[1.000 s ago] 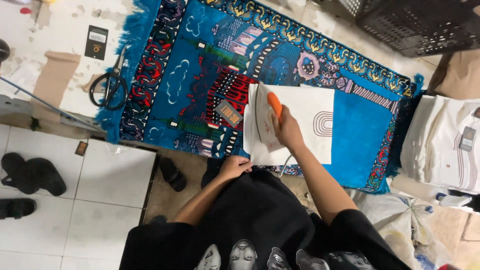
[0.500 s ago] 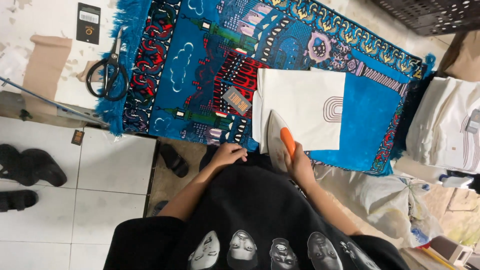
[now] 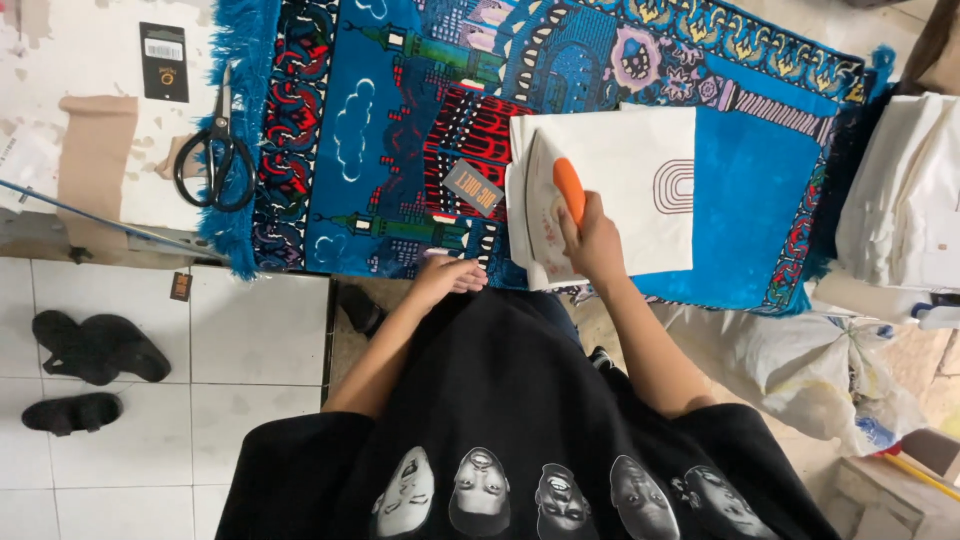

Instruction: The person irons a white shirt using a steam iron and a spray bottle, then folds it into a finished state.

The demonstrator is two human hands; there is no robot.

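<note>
In the middle of the frame the right hand (image 3: pixel 597 240) is closed around the orange handle of a white iron (image 3: pixel 545 215), which rests on the left part of a folded white cloth (image 3: pixel 640 185) bearing a small brown arch print near its right edge. The cloth lies on a blue patterned rug (image 3: pixel 400 130) spread over the bench (image 3: pixel 60 60), with fringe along the rug's left edge. The left hand (image 3: pixel 450 272) sits at the near edge of the rug, just left of the iron, fingers loosely curled and holding nothing. A small dark card (image 3: pixel 473 187) lies on the rug between the two hands, just beside the cloth's left edge. At the upper left, black scissors (image 3: pixel 213 160) lie on the bare bench against the fringe. A stack of folded white fabric (image 3: pixel 905 200) stands at the right edge. Dark sandals (image 3: pixel 90 350) rest on the tiled floor at the lower left.
</note>
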